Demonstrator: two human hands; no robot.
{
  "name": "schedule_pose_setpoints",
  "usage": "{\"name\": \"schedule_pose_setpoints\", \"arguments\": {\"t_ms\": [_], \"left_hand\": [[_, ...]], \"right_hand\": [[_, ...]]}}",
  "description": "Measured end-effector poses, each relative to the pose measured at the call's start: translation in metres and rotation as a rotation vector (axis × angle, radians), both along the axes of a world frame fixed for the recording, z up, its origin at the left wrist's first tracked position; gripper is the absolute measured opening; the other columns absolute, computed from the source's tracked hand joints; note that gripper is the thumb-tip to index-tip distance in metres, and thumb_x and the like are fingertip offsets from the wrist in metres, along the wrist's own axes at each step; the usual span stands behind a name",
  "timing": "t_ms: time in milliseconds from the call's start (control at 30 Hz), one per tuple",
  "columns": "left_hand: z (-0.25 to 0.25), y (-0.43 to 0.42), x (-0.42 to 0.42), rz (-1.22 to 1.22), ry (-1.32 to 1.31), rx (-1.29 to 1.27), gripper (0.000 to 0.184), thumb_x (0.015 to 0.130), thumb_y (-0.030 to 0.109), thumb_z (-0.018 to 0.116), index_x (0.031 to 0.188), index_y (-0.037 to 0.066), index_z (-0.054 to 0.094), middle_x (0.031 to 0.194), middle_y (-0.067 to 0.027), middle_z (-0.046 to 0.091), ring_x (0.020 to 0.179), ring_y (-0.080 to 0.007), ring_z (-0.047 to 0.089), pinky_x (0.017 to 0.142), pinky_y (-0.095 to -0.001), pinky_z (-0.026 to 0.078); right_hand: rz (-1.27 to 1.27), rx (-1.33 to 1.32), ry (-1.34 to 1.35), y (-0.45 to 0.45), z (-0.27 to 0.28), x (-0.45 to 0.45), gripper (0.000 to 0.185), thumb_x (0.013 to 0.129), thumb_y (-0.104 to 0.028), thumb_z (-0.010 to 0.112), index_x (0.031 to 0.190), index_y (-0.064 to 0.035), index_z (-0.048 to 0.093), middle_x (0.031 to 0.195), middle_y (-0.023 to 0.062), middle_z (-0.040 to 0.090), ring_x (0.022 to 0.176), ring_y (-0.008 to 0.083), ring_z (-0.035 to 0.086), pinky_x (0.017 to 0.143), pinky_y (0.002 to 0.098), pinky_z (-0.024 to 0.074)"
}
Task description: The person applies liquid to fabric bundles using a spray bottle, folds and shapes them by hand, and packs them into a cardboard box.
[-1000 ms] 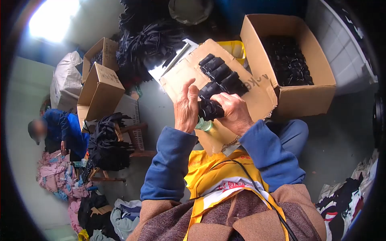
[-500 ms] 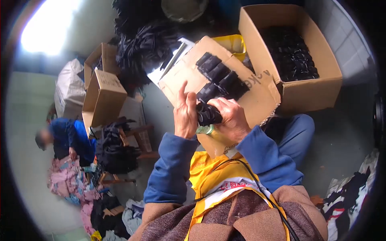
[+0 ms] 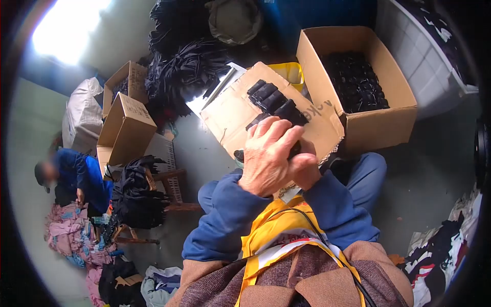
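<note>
My left hand (image 3: pixel 271 156) lies over a black bundle, its back to the camera and its fingers pointing up toward the rolls. Beneath and to the right of it, my right hand (image 3: pixel 307 171) is mostly covered, with its fingers hidden. A dark bit of the bundle (image 3: pixel 295 149) shows between the hands, and a black end (image 3: pixel 239 155) sticks out left of my left hand. Just beyond the fingers, several black rolls (image 3: pixel 276 102) lie in rows on a flat cardboard sheet (image 3: pixel 232 110) in front of me.
An open carton (image 3: pixel 381 123) of black bundles stands right of the sheet, beside a grey bin (image 3: pixel 424 56). Dark cloth strips (image 3: pixel 189 66) hang behind. At the left are two cartons (image 3: pixel 130 123), a stool (image 3: pixel 169 175) with black cloth, and a person in blue (image 3: pixel 76 169) near pink cloth (image 3: pixel 66 225).
My left hand has moved from the bundle's left side to over it and my right hand. The bundle, earlier plainly visible between both hands, is now largely covered.
</note>
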State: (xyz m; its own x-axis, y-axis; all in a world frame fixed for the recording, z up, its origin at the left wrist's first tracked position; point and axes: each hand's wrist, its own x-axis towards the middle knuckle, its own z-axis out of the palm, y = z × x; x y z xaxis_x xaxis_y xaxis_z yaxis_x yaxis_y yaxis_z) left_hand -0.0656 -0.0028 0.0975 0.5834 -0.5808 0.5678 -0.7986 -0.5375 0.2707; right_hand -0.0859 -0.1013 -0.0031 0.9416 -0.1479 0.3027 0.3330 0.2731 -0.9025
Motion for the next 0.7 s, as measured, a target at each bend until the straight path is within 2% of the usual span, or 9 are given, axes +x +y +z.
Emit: {"name": "schedule_pose_setpoints", "arguments": {"t_ms": [67, 133, 167, 267, 367, 433, 467, 500, 700], "left_hand": [[-0.003, -0.007, -0.002, 0.028, -0.032, 0.04, 0.038, 0.082, 0.034, 0.065, 0.106, 0.005, 0.062, 0.102, -0.0136, 0.062, 0.096, -0.0337, 0.058, 0.082, -0.0392, 0.048], [-0.013, -0.009, -0.002, 0.075, 0.139, -0.019, 0.035, 0.082, 0.03, 0.066, 0.106, 0.005, 0.063, 0.1, -0.0124, 0.062, 0.094, -0.0325, 0.059, 0.08, -0.0405, 0.048], [-0.015, -0.011, -0.003, 0.089, 0.135, -0.029, 0.035, 0.082, 0.03, 0.066, 0.106, 0.005, 0.063, 0.1, -0.0124, 0.062, 0.094, -0.0325, 0.059, 0.08, -0.0405, 0.048], [-0.022, -0.017, -0.007, 0.096, 0.143, -0.198, 0.04, 0.078, 0.027, 0.07, 0.11, 0.006, 0.059, 0.101, -0.014, 0.061, 0.1, -0.0329, 0.056, 0.085, -0.0433, 0.044], [-0.022, -0.01, -0.004, -0.042, 0.211, -0.345, 0.04, 0.078, 0.011, 0.067, 0.117, 0.004, 0.058, 0.103, -0.0134, 0.062, 0.099, -0.0277, 0.058, 0.084, -0.0368, 0.047], [-0.013, 0.002, -0.003, -0.013, 0.58, -0.661, 0.04, 0.084, 0.024, 0.066, 0.117, 0.003, 0.057, 0.109, -0.012, 0.06, 0.1, -0.0215, 0.057, 0.09, -0.0336, 0.043], [-0.002, 0.008, -0.002, 0.058, 0.673, -0.802, 0.031, 0.092, 0.021, 0.059, 0.117, 0.003, 0.058, 0.108, -0.0077, 0.062, 0.096, -0.0143, 0.057, 0.088, -0.0285, 0.043], [0.007, 0.014, 0.005, 0.129, 0.617, -0.911, 0.031, 0.094, 0.024, 0.057, 0.117, 0.004, 0.059, 0.106, -0.0073, 0.063, 0.094, -0.0128, 0.056, 0.085, -0.0269, 0.043], [-0.052, 0.053, 0.039, 0.575, 0.473, -0.424, 0.037, 0.096, 0.036, 0.052, 0.111, 0.003, 0.061, 0.088, -0.0104, 0.065, 0.082, -0.0139, 0.058, 0.074, -0.0288, 0.046]], "right_hand": [[0.116, 0.069, -0.078, -0.003, -0.008, -0.002, 0.031, 0.089, -0.013, 0.06, 0.118, -0.0033, 0.051, 0.106, 0.0119, 0.061, 0.104, 0.0219, 0.06, 0.087, 0.0325, 0.048], [0.145, -0.299, -0.209, -0.01, -0.009, -0.006, 0.033, 0.093, -0.013, 0.054, 0.123, -0.0029, 0.047, 0.113, 0.0118, 0.059, 0.109, 0.022, 0.057, 0.091, 0.033, 0.0466], [0.396, 0.262, -0.161, -0.006, -0.013, -0.005, 0.039, 0.097, -0.026, 0.041, 0.13, -0.0056, 0.04, 0.124, 0.0108, 0.05, 0.119, 0.0211, 0.048, 0.099, 0.0352, 0.04], [0.774, 0.871, -0.113, -0.008, -0.015, 0.003, 0.049, 0.101, -0.04, 0.028, 0.139, -0.0083, 0.031, 0.138, 0.0097, 0.039, 0.13, 0.0203, 0.037, 0.108, 0.0375, 0.0314], [0.596, 0.644, 0.088, -0.017, 0.006, -0.01, 0.043, 0.097, -0.033, 0.047, 0.131, -0.0068, 0.043, 0.13, 0.0089, 0.05, 0.12, 0.0183, 0.049, 0.1, 0.0346, 0.0407], [0.137, -0.523, 0.155, -0.028, 0.011, -0.011, 0.037, 0.079, -0.003, 0.067, 0.114, -0.0027, 0.057, 0.105, 0.0063, 0.064, 0.093, 0.0154, 0.063, 0.082, 0.0291, 0.0508], [0.012, -0.379, 0.057, -0.023, 0.005, -0.004, 0.04, 0.064, 0.003, 0.076, 0.102, -0.0038, 0.063, 0.087, 0.0023, 0.068, 0.077, 0.0147, 0.065, 0.073, 0.0274, 0.0523], [0.033, -0.364, -0.014, -0.023, 0.006, -0.002, 0.038, 0.066, 0.003, 0.074, 0.102, -0.0036, 0.062, 0.091, 0.0065, 0.068, 0.081, 0.0141, 0.065, 0.076, 0.0279, 0.052], [0.035, -0.444, -0.166, -0.013, -0.002, 0.013, 0.038, 0.066, 0.006, 0.074, 0.1, -0.005, 0.063, 0.095, 0.0034, 0.066, 0.083, 0.0137, 0.063, 0.074, 0.026, 0.0513]]}}
